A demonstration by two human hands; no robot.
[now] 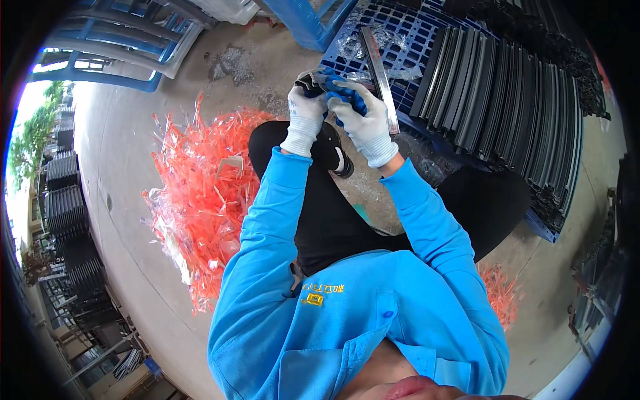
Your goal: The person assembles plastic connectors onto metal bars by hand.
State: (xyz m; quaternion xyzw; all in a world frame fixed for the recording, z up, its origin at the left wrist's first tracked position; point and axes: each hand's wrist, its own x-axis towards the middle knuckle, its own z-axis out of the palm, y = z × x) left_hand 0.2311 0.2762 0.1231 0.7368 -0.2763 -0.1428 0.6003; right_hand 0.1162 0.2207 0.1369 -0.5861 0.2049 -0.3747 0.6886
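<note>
Both my hands wear white knit gloves with blue-coated palms, and they are close together in front of my knees. My left hand (308,112) is closed round a dark, glossy piece (309,84), perhaps the end of a black profile; most of it is hidden by the gloves. Right beside it, my right hand (363,117) has its fingers bent inward with the thumb pressed toward them. What it pinches, if anything, cannot be made out. A long silver metal bar (380,80), like a ruler, lies just past my right hand on a blue plastic pallet (347,50).
Many black profile strips (493,100) are stacked on the pallet at the right. A heap of orange-red plastic film scraps (207,200) lies on the floor to my left, with a smaller heap (499,297) at right. Blue racks (113,73) stand far left.
</note>
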